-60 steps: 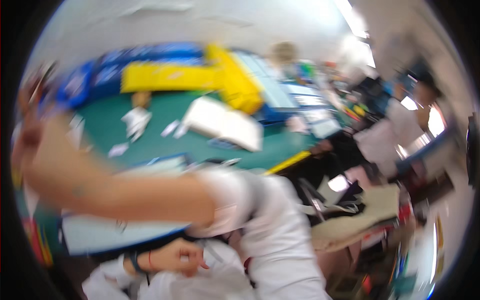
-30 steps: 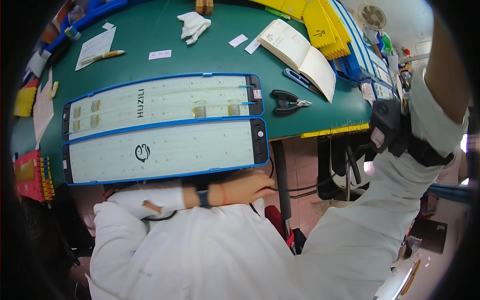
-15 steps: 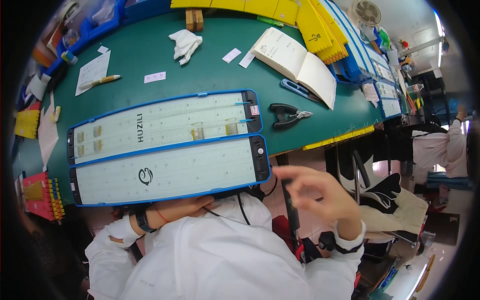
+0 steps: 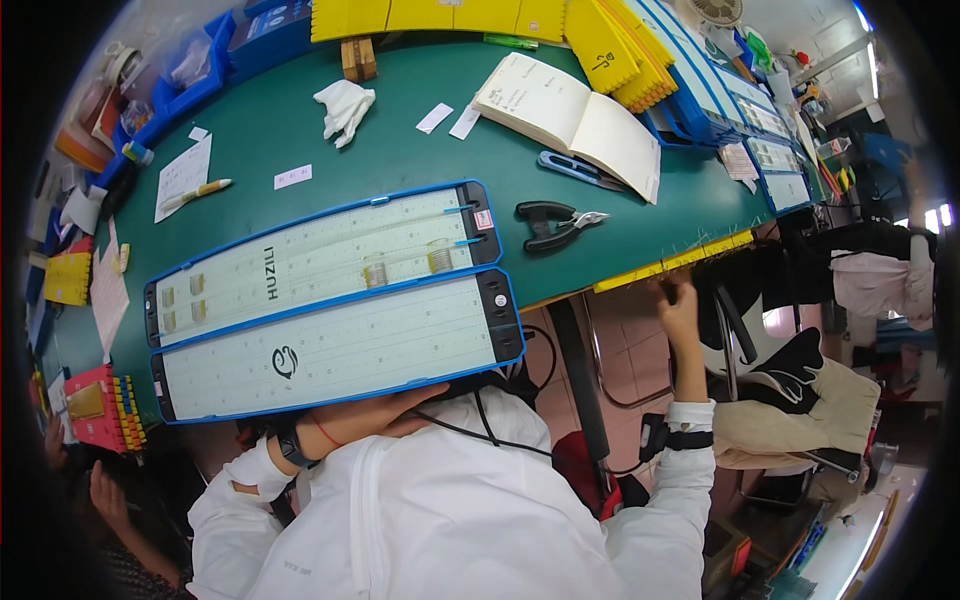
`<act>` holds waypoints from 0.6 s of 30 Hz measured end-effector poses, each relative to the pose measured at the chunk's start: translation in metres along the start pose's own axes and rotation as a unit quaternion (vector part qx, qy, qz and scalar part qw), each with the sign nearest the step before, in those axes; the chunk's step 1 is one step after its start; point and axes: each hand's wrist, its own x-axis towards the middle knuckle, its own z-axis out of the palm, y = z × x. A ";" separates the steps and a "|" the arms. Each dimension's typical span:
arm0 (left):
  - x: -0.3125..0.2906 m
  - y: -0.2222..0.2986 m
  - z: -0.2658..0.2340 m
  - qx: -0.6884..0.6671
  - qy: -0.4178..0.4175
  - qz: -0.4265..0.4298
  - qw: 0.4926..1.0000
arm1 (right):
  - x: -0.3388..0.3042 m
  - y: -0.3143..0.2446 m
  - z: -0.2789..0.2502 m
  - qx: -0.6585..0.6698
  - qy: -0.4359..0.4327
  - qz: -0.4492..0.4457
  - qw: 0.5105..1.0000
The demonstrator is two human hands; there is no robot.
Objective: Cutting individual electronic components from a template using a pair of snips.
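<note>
A long blue-framed fishing rig case (image 4: 340, 300) lies unfolded at the table's near edge. Its far panel carries several small winds of yellowish and silvery line, plus blue tabs near the right end. My left hand (image 4: 385, 412) rests below the case's near edge, against my white top; its fingers are partly hidden. Off to the right, my right hand (image 4: 680, 305) is at the yellow strip (image 4: 680, 260) along the table edge, where fine thread-like ends stick up. Its fingers are bent together; whatever is between them is too small to make out.
Black-handled nippers (image 4: 550, 225), a blue cutter (image 4: 578, 170) and an open notebook (image 4: 570, 110) lie beyond the case. A crumpled tissue (image 4: 345, 108), paper slips and a pen (image 4: 200, 192) are further left. A chair (image 4: 735, 330) stands right; another person's hand (image 4: 108, 495) shows lower left.
My right hand has moved from beside the case's right end, up and right to the yellow strip, its fingers drawing together. The view has turned slightly; my left hand stays by the case.
</note>
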 end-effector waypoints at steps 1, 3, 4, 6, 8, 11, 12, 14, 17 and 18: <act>0.000 0.001 -0.001 0.002 0.006 -0.006 1.000 | 0.006 -0.006 -0.010 -0.111 0.042 -0.139 0.983; -0.001 -0.001 0.000 0.006 0.014 -0.007 1.000 | 0.008 -0.014 -0.022 -0.171 0.066 -0.187 0.965; -0.002 -0.003 0.005 -0.051 -0.012 -0.027 0.998 | 0.005 -0.017 -0.027 -0.140 0.046 -0.135 0.980; -0.005 -0.008 0.022 -0.103 -0.037 -0.060 0.992 | -0.008 -0.032 -0.023 -0.213 -0.076 -0.068 0.972; -0.005 -0.010 0.039 -0.049 0.077 -0.078 0.993 | -0.026 -0.075 -0.013 -0.292 -0.241 -0.029 0.925; -0.003 -0.001 0.021 -0.105 0.051 -0.115 0.987 | -0.064 -0.180 -0.004 -0.241 -0.337 -0.030 0.910; -0.005 0.002 0.016 -0.096 0.051 -0.141 0.984 | -0.073 -0.222 -0.005 -0.214 -0.402 -0.064 0.888; 0.002 0.004 -0.001 -0.140 0.028 -0.054 0.988 | -0.089 -0.275 -0.021 -0.058 -0.542 -0.142 0.826; 0.011 0.024 -0.015 -0.634 -0.013 -0.050 0.771 | -0.081 -0.310 -0.016 0.133 -0.602 -0.316 0.722; 0.011 0.029 -0.015 -0.598 0.054 0.097 0.794 | -0.075 -0.327 -0.006 0.192 -0.550 -0.360 0.729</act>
